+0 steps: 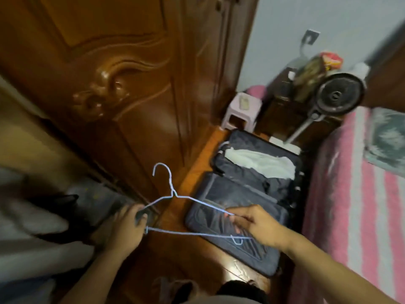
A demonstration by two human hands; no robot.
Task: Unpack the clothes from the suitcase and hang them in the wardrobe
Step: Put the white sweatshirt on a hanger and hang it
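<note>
A light blue wire hanger (173,194) is held flat above the wooden floor, its hook pointing away from me. My left hand (126,229) grips its left end and my right hand (258,227) pinches its right end. Beyond my hands a dark blue suitcase (238,218) lies open on the floor. Its far half holds a white garment (260,164) and some dark clothes (276,184). The carved brown wardrobe door (114,84) stands at the left. Blurred grey and dark clothes (28,218) show at the far left edge.
A bed with a pink striped cover (359,205) runs along the right. Behind the suitcase stand a small pink stool (241,113), a dark wooden cabinet (282,113) and a black fan (339,95). The floor strip between wardrobe and bed is narrow.
</note>
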